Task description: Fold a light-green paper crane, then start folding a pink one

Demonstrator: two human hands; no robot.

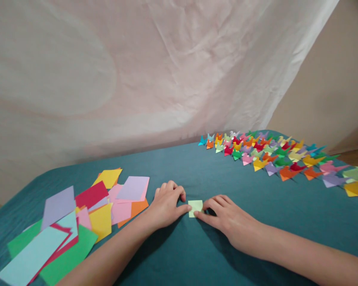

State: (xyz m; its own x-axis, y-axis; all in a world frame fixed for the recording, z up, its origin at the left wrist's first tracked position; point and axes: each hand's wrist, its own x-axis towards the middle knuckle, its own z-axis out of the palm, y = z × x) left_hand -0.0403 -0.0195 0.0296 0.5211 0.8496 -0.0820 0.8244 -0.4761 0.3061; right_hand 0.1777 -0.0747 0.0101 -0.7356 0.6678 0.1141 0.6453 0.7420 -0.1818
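A small pale green square of folded paper [196,206] lies on the teal cloth between my hands. My left hand [169,202] is at its left side, the thumb tip touching the left edge. The bent index finger stays apart from that thumb, with a gap between them. My right hand [226,216] has the right edge of the paper between thumb and index finger, the thumb near the lower right corner. The lower right part of the square is partly covered by these fingertips.
Loose coloured paper sheets lie spread at the left, among them a light blue sheet [34,254], a red sheet [92,196] and a lilac sheet [133,188]. Rows of folded paper birds [259,163] stand at the far right. A pale fabric sheet [155,71] hangs behind the table.
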